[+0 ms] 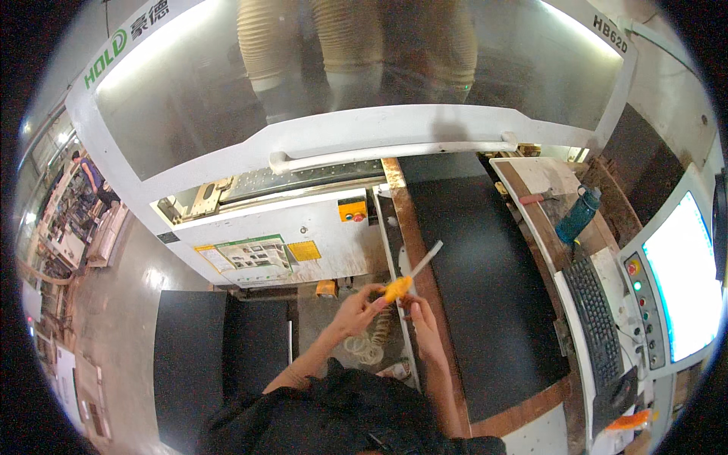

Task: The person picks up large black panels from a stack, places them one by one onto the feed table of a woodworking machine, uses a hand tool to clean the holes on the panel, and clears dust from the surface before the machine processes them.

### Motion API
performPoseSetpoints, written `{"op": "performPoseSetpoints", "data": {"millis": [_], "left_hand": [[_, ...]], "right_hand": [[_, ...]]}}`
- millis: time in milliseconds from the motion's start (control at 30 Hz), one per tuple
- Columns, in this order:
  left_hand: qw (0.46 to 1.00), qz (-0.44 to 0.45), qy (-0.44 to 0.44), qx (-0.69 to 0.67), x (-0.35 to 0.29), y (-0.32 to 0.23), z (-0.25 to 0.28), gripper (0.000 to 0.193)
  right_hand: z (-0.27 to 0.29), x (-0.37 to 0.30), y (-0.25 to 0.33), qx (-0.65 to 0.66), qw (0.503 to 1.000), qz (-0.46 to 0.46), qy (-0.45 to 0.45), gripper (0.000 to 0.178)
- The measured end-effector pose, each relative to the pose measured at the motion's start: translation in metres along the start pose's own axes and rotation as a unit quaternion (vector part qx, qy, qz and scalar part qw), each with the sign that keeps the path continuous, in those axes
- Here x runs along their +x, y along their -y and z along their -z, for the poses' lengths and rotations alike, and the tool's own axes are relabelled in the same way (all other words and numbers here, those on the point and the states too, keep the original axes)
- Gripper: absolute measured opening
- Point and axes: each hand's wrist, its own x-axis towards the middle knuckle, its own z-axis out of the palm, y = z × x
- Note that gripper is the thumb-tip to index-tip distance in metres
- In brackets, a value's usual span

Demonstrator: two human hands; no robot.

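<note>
My left hand (357, 307) holds the orange body of an air blow gun (399, 287) in front of my chest. Its thin pale nozzle tube (426, 260) points up and to the right, over the wooden edge strip (415, 250) of the machine bed. My right hand (419, 312) is just below and right of the orange body, fingers curled at its lower end. A coiled pale hose (369, 346) hangs below the hands. The large black panel (485, 280) lies on the bed to the right of both hands.
A big white woodworking machine (303, 227) with a clear hood (356, 61) stands ahead. A second black panel (220, 356) lies at the lower left. On the right are a keyboard (595, 318), a lit screen (686, 280), a teal bottle (578, 214) and a hammer (540, 198).
</note>
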Motion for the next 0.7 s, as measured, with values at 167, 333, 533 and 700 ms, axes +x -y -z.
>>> {"op": "performPoseSetpoints", "data": {"millis": [167, 333, 533, 700], "left_hand": [[0.954, -0.138, -0.264, 0.003, 0.061, 0.017, 0.049, 0.044], [0.923, -0.027, -0.383, -0.035, 0.119, -0.017, 0.142, 0.07], [0.752, -0.107, -0.495, 0.423, 0.176, -0.047, 0.256, 0.045], [0.759, -0.083, -0.505, 0.402, 0.201, -0.028, 0.255, 0.04]], "right_hand": [[0.042, -0.018, -0.005, 0.049, 0.996, -0.059, -0.043, 0.03], [0.078, -0.043, -0.012, 0.097, 0.982, -0.062, -0.15, 0.027], [0.103, -0.076, -0.006, 0.051, 0.975, -0.083, -0.197, 0.03], [0.116, -0.096, -0.002, 0.053, 0.973, -0.047, -0.22, 0.03]]}}
